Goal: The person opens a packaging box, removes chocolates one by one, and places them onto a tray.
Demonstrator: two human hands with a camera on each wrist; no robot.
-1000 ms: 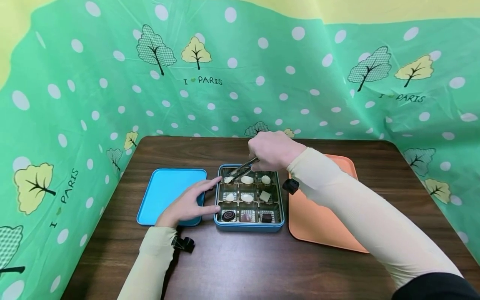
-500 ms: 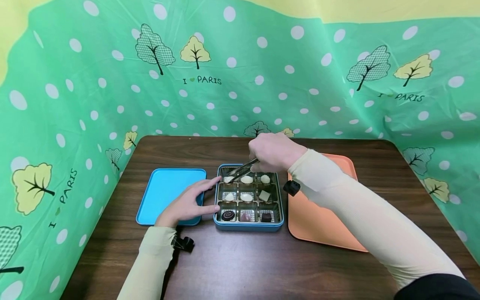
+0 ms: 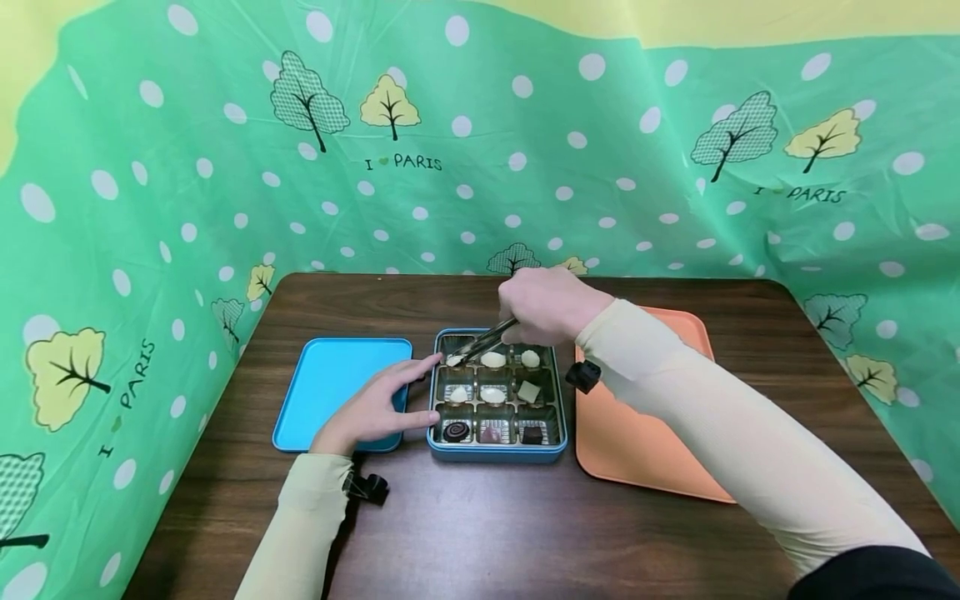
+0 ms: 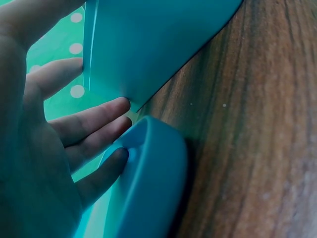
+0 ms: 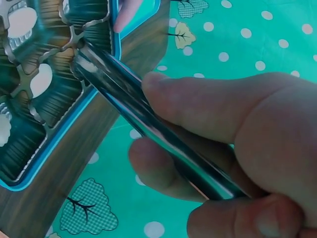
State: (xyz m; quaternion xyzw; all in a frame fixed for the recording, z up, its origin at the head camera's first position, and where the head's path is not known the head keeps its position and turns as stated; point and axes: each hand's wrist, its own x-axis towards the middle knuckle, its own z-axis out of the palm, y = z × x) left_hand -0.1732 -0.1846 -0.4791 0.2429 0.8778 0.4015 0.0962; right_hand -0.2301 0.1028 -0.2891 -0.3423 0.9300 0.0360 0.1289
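A blue tin with a compartmented tray inside holds white and dark chocolates, one to a compartment. My right hand grips metal tongs between thumb and fingers. Their tips reach down into the far left compartment, at a white chocolate they partly cover; how firmly they hold it is hard to see. My left hand lies along the tin's left side, thumb and a finger spread and touching its rim. In the left wrist view its other fingers hang relaxed between the tin's wall and the blue lid.
The blue lid lies on the wooden table left of the tin, partly under my left hand. An orange tray sits to the right, beneath my right forearm. A green patterned cloth hangs behind the table.
The tongs' two arms have come together over the far left white chocolate. Both hands stay nearly where they were.
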